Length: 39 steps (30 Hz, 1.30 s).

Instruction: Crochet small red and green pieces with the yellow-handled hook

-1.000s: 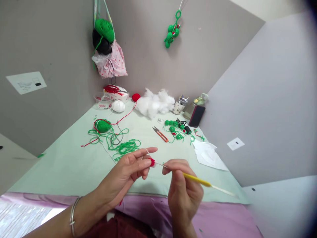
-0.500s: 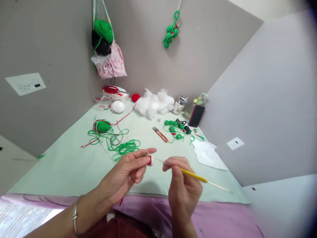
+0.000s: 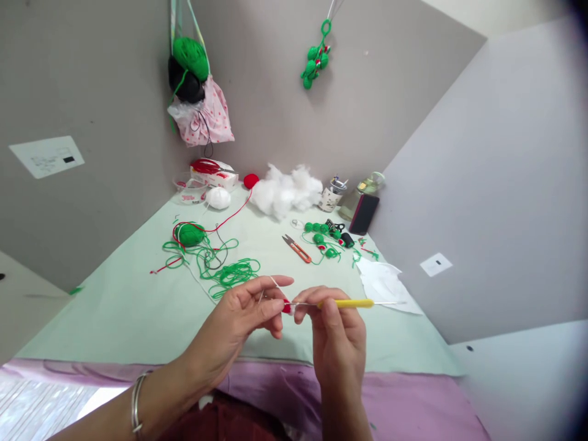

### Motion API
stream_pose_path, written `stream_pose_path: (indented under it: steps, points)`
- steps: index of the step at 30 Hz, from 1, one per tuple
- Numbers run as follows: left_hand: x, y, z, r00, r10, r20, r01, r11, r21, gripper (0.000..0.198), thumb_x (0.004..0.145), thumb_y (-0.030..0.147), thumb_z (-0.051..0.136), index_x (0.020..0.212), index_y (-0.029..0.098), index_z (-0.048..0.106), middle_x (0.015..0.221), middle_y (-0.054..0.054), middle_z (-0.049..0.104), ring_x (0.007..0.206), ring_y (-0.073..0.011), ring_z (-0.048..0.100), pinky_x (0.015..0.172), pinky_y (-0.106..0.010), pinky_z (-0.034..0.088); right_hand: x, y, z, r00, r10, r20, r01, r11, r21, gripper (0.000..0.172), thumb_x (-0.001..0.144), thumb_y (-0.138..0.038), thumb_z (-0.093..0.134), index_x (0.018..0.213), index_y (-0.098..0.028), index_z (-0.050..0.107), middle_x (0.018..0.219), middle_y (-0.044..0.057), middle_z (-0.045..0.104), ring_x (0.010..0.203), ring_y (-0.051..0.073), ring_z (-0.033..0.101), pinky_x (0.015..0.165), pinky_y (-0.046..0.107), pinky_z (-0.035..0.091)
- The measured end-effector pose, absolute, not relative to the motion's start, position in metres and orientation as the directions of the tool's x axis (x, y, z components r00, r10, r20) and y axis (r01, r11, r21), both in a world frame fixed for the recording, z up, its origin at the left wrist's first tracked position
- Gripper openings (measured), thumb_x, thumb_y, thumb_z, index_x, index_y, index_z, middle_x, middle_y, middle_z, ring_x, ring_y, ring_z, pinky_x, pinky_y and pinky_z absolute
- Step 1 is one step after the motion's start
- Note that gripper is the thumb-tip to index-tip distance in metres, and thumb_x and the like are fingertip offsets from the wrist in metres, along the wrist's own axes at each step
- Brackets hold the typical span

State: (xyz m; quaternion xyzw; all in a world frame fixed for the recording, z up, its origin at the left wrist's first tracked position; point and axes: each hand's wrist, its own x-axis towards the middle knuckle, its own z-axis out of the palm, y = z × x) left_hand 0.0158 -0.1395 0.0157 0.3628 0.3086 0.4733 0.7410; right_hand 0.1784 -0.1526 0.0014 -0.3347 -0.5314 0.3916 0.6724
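Note:
Between thumb and fingers, my left hand (image 3: 250,309) pinches a small red and white crochet piece (image 3: 286,307). White yarn (image 3: 275,283) runs over its raised index finger. My right hand (image 3: 339,327) grips a crochet hook (image 3: 351,303) by its yellow handle, nearly level. The hook's thin metal shaft reaches left to the crochet piece, and its tip is hidden at the work. Fingertips of my right hand are close to the piece's white edge; whether they touch it I cannot tell.
Beyond my hands lie loose green yarn (image 3: 234,274), a green yarn ball (image 3: 190,233), orange thread snips (image 3: 296,248) and green crocheted balls (image 3: 318,239). White stuffing (image 3: 287,191), a white yarn ball (image 3: 218,198) and a phone (image 3: 364,214) are farther back. White paper (image 3: 383,285) lies right.
My right hand has come in toward the left one, and the hook has swung from slanted to nearly level. The crochet piece has shifted slightly right and down.

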Motion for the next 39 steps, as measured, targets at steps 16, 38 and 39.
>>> stream_pose_path:
  steps: [16, 38, 39]
  points:
    - [0.019, -0.142, 0.014, 0.326, 0.940, -0.098, -0.494, 0.258, 0.830, 0.051, 0.082, 0.030, 0.089, 0.130, 0.022, 0.074, 0.082, 0.002, 0.064, 0.066, -0.0102, 0.058, 0.066, -0.024, 0.049, 0.175, -0.164, -0.016, -0.180, 0.476, 0.861, 0.669, 0.701, -0.247, 0.039, 0.098, -0.005, 0.060, 0.130, -0.025, 0.070, 0.107, 0.009, 0.073, 0.095, 0.020, 0.072, 0.077, 0.033, 0.061]
    - [0.015, -0.131, 0.011, 0.375, 0.907, -0.193, -0.578, 0.392, 0.716, 0.033, 0.083, 0.025, 0.086, 0.114, 0.015, 0.081, 0.064, 0.006, 0.055, 0.047, -0.0025, 0.033, 0.046, -0.018, 0.028, 0.178, -0.154, -0.005, 0.184, 0.733, 0.655, 0.222, 0.618, -0.754, 0.024, 0.105, -0.015, 0.054, 0.099, -0.024, 0.076, 0.077, 0.001, 0.068, 0.075, 0.017, 0.066, 0.069, 0.032, 0.055]
    - [0.016, -0.132, 0.012, 0.369, 0.913, -0.176, -0.568, 0.371, 0.735, 0.033, 0.083, 0.025, 0.086, 0.114, 0.016, 0.081, 0.069, 0.004, 0.059, 0.048, -0.0025, 0.036, 0.048, -0.019, 0.032, 0.178, -0.152, -0.004, 0.194, 0.766, 0.613, 0.144, 0.596, -0.790, 0.025, 0.105, -0.018, 0.054, 0.096, -0.024, 0.076, 0.076, 0.001, 0.067, 0.073, 0.017, 0.064, 0.068, 0.031, 0.054]
